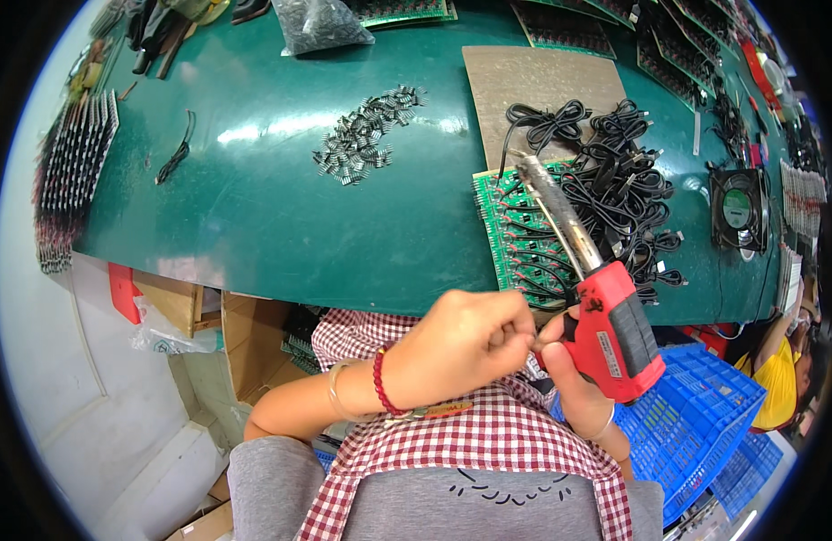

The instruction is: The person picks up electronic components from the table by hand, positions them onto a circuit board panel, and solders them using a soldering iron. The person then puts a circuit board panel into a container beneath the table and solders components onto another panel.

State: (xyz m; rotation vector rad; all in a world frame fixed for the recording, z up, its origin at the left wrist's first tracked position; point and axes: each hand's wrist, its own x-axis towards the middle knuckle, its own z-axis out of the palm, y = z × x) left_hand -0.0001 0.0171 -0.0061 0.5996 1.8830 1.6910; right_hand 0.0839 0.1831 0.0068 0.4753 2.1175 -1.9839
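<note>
In my right hand [578, 383] is a red soldering gun [612, 334], its long metal barrel tilted up and to the left. My left hand [479, 338] is closed, with thumb and finger pinched against the fingertips of my right hand. What sits between those fingertips is too small to make out. Behind the barrel lies a green circuit board panel [506, 230] with rows of small parts and red wire ends. Bundles of black cables [619, 171] are heaped over its right side. A brown board [497, 77] lies partly under the panel.
A pile of small black pin parts [362, 135] lies mid-table on the green tabletop [254, 207]. Stacked circuit boards [73, 180] stand at the left edge. A black fan [739, 209] is at the right. Blue crates [686, 415] stand below; another person [777, 379] is beyond.
</note>
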